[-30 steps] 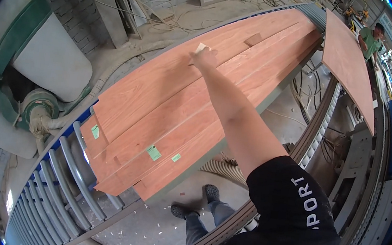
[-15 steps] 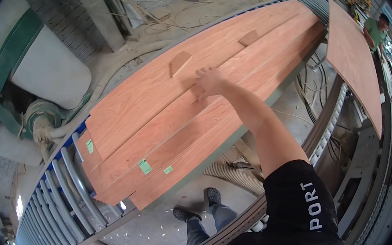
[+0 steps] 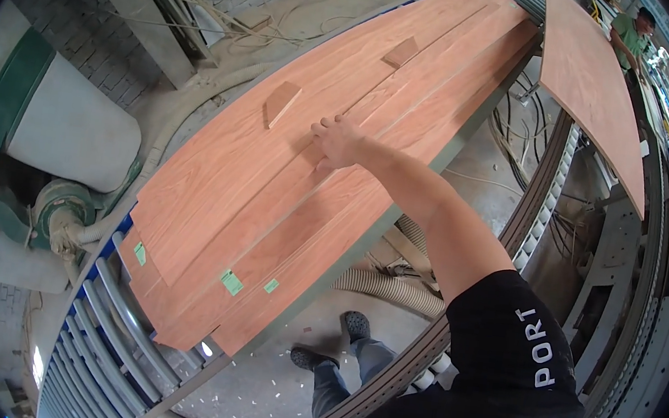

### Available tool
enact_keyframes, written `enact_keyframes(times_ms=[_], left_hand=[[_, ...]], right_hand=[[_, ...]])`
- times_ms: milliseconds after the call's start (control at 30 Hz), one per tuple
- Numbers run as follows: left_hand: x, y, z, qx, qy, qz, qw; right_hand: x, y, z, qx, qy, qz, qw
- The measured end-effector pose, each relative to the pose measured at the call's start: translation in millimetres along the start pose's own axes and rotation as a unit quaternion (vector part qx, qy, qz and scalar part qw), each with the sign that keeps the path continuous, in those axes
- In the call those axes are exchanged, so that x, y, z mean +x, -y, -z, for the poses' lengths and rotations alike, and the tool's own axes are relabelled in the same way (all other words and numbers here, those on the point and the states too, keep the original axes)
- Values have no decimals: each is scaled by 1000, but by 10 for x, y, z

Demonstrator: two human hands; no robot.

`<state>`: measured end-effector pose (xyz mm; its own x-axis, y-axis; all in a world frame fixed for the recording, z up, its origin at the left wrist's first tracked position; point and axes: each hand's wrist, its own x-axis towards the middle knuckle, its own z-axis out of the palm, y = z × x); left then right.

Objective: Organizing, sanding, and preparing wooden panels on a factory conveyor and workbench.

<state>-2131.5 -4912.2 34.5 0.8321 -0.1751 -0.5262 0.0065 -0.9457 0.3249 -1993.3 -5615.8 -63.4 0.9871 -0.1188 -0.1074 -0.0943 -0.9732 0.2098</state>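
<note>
Right hand [image 3: 335, 141] flat, fingers [image 3: 323, 128] loosely together, pressing on long reddish-brown wood veneer sheet [image 3: 286, 195] — long axis 1 to 7 o'clock. Small loose rectangular veneer scrap [image 3: 280, 104] just beside fingertips at 10 o'clock — nearest hand. Left hand out of view.

Matt reddish wood veneer sheets [image 3: 288, 179] on grey metal rollers [image 3: 103, 323]

I'm seeing no left hand in view; the right hand [image 3: 335, 141] is hiding its fingertips against the reddish-brown wood veneer sheets [image 3: 269, 202].
</note>
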Motion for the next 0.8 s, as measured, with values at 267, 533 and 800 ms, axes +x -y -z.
enact_keyframes(times_ms=[267, 533, 800], left_hand=[[-56, -149, 54, -12, -18, 30, 999], [146, 319, -201, 9, -120, -72, 990], [65, 320, -164, -9, -134, -56, 989]], right_hand=[[152, 104, -125, 75, -63, 1, 995], [402, -182, -64, 89, 44, 80, 992], [773, -248, 241, 188, 207, 86, 956]])
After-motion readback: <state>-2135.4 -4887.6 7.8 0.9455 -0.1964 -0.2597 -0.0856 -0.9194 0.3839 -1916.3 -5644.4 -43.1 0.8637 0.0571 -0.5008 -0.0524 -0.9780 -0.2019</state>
